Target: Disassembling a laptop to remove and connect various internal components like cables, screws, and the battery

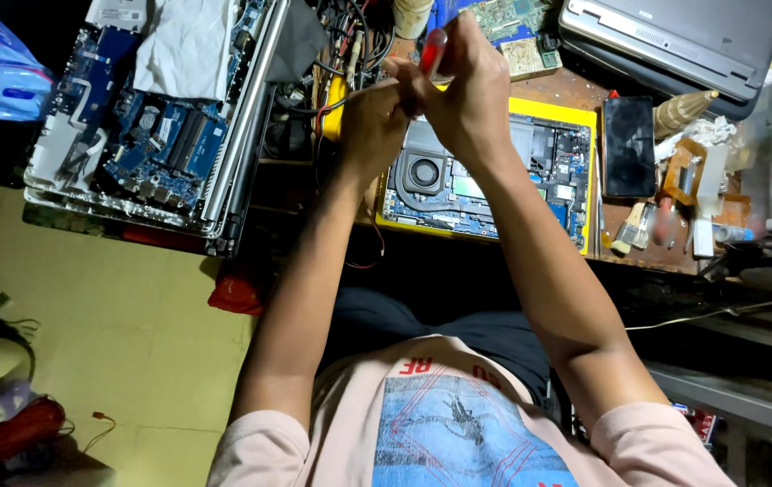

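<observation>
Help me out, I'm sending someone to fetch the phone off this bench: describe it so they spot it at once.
Start at the opened laptop on the yellow mat under the person's hands. Just right of the mat's edge lies the phone, flat and face up. It is the only plain dark glossy slab there, beside small brown clutter.

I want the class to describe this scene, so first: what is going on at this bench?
A person sits at a cluttered bench with both hands raised and pressed together. The right hand holds a red-handled tool; the left hand meets it at the fingertips, and whatever is between them is hidden. Below lies an opened laptop on a yellow mat, fan and board exposed. A second opened laptop sits to the left, a dark phone to the right.
</observation>
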